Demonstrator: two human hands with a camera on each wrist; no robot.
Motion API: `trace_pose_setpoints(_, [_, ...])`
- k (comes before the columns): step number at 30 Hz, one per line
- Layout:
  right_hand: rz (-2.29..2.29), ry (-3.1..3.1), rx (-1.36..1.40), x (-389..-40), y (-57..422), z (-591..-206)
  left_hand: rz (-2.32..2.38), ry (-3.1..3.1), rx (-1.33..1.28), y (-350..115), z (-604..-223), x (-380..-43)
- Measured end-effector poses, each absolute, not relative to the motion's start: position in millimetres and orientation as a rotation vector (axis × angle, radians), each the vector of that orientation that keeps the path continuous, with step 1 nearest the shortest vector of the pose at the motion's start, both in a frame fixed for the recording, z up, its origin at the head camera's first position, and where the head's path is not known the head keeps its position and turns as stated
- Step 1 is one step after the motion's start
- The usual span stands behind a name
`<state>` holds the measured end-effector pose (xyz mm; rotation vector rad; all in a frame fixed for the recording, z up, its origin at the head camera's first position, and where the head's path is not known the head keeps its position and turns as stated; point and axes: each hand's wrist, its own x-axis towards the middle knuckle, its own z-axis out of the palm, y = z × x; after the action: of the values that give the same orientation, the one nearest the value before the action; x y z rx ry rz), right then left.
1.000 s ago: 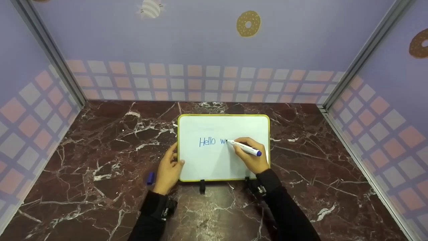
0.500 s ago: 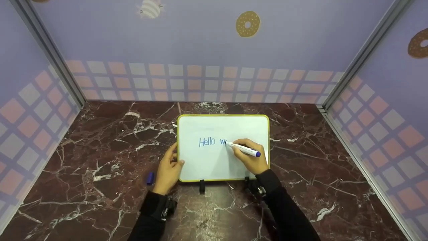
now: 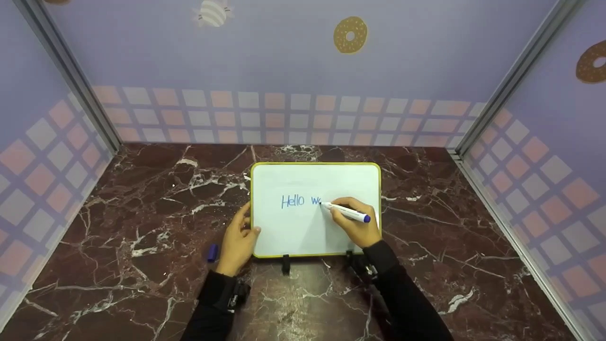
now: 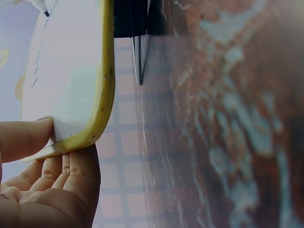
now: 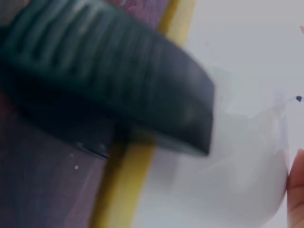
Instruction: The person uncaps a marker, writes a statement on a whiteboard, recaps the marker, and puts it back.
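A white whiteboard with a yellow frame stands in the middle of the head view, with blue handwriting reading "Hello w" and part of a round letter. My left hand grips its left edge; in the left wrist view the thumb lies on the front face and the fingers are behind the frame. Between thumb and fingers, my right hand holds a white marker with a blue end, its dark tip at the last letter. In the right wrist view only a fingertip and the marker tip show.
A blue marker cap lies on the dark red marbled table, left of my left hand. Black clip feet sit on the board's lower edge; one ribbed clip fills much of the right wrist view. Patterned walls enclose the table.
The marker tip has moved slightly down and round, and a blue curve now follows the "w". My left hand keeps its place on the board's edge.
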<state>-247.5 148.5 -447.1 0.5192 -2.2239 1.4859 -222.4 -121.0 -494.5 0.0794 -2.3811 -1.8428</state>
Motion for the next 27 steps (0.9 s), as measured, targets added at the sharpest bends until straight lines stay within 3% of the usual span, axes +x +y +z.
trace_pose_setpoints(27, [1.513,-2.204,0.482,-250.3,148.7,-443.2,-1.85,-2.379,0.078,-120.8,-494.9,-222.0])
